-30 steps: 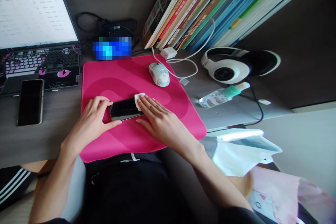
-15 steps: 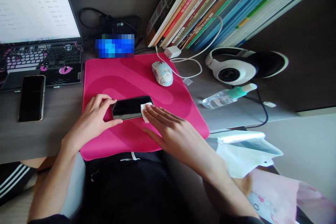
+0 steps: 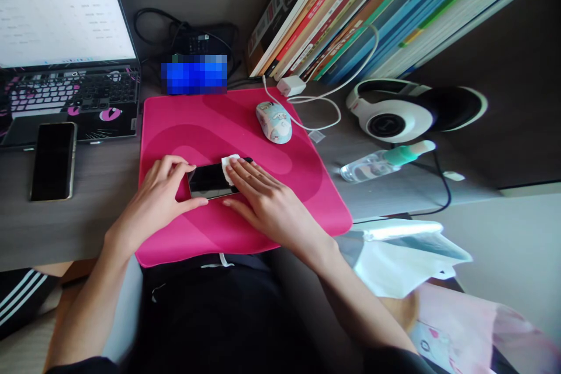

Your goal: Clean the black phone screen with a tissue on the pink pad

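A black phone [image 3: 205, 180] lies face up on a pink mat [image 3: 197, 114]. My left hand [image 3: 164, 190] grips its left end, with the thumb at the lower edge and the index finger at the upper corner. Under the fingertips of my right hand [image 3: 263, 193], a small white cloth or tissue [image 3: 228, 170] is pressed onto the screen. The fingers of that hand are held together, the thumb is lower down, and the hand covers the phone's right end.
A patterned mouse [image 3: 274, 123] sits on the mat. Left are a laptop [image 3: 70, 102] and a second phone [image 3: 53, 162]. Right are headphones [image 3: 390, 120], a spray bottle [image 3: 368, 166] and a white charger [image 3: 291, 86] with its cable. Books [image 3: 324, 17] stand behind.
My right hand has slid left and slightly up along the phone, carrying the white cloth with it. My left hand keeps its hold on the phone's left end.
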Demonstrator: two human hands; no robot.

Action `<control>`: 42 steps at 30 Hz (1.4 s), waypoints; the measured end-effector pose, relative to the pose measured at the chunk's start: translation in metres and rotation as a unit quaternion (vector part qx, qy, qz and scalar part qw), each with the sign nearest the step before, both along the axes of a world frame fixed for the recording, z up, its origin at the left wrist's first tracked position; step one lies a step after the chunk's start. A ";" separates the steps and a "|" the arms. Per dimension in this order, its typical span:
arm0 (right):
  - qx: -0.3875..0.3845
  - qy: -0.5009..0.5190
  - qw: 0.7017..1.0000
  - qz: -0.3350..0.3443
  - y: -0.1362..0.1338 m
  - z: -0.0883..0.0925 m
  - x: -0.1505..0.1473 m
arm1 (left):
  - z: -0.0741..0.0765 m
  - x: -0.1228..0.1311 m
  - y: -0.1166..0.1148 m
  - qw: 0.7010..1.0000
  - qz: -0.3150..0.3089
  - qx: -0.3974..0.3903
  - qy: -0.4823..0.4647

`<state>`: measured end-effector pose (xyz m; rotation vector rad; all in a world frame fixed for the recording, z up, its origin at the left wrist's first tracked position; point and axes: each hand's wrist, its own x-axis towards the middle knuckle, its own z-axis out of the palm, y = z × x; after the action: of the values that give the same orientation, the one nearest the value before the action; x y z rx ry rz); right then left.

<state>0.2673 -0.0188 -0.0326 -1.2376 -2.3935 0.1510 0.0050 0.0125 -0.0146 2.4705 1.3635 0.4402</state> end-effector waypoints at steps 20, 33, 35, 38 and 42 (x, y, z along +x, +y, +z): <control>0.005 0.003 1.000 0.026 0.004 -0.001 -0.020 | -0.001 -0.001 0.000 0.999 0.010 -0.030 -0.013; 0.015 -0.030 0.998 0.053 -0.019 0.015 -0.025 | -0.007 -0.002 0.001 0.999 0.012 -0.023 -0.031; 0.018 -0.024 0.998 0.050 -0.011 0.013 -0.033 | -0.006 -0.003 0.001 0.999 0.008 -0.025 -0.033; 0.009 -0.016 0.999 0.047 0.003 0.010 -0.044 | -0.005 -0.004 0.001 0.999 0.003 -0.028 -0.035; 0.002 -0.019 0.999 0.049 0.008 0.010 -0.049 | -0.005 -0.003 0.003 0.999 0.005 -0.026 -0.037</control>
<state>0.2182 -0.0106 -0.0228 -1.1319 -2.4865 0.1526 0.0020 0.0150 -0.0193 2.3827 1.3407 0.4859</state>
